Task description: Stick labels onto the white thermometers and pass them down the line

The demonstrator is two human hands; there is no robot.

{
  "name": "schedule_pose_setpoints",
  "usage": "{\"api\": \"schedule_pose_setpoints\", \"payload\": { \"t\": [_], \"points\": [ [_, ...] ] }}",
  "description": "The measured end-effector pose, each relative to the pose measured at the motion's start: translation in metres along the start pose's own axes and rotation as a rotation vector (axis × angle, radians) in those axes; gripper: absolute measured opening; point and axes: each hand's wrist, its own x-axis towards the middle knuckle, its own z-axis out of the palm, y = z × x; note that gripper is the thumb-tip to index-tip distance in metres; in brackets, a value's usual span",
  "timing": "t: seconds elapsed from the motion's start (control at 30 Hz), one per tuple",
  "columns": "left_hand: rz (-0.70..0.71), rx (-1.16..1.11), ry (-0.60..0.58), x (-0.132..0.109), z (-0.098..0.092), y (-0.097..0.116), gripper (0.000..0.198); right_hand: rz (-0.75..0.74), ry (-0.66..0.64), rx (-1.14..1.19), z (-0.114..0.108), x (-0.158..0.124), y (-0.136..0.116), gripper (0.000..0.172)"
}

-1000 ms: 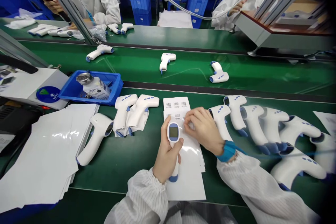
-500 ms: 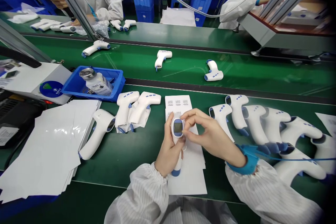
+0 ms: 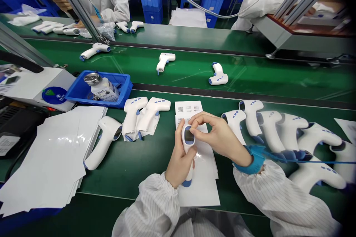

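Observation:
My left hand (image 3: pixel 180 161) is wrapped round a white infrared thermometer (image 3: pixel 184 139), whose dark screen with a blue surround faces up. The thumb and fingers of my right hand (image 3: pixel 222 137) are pinched together at the screen's upper edge; anything between them is too small to make out. Beneath both hands lie white sheets (image 3: pixel 204 192), the top end printed with small blocks of text. To the right, several more thermometers (image 3: pixel 251 116) lie in a row. At left rest a pair of thermometers (image 3: pixel 152 113) on thin white wrapping and a single thermometer (image 3: pixel 104 142).
Beyond my hands, a green conveyor belt (image 3: pixel 191 70) carries thermometers. A blue tray (image 3: pixel 126 90) holds a metal-capped white bottle (image 3: pixel 104 88). Left stands a stack of white paper (image 3: pixel 55 152). Co-workers in white coats (image 3: pixel 114 0) are across the belt. A blue wrist strap (image 3: pixel 251 161) trails a cord rightward.
My right fingers have shifted slightly left and up, from the screen's right side to its upper edge. The thermometers on the belt have moved left. The co-worker at right has shifted.

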Motion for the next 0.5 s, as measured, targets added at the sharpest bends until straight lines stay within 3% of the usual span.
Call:
{"api": "schedule_pose_setpoints", "payload": {
  "t": [0.5],
  "points": [
    [0.016,-0.033,0.003,-0.0014,-0.0003,0.0016,0.069,-0.013,-0.010,0.003,-0.0011,0.0035,-0.0018,0.012]
  ]
}}
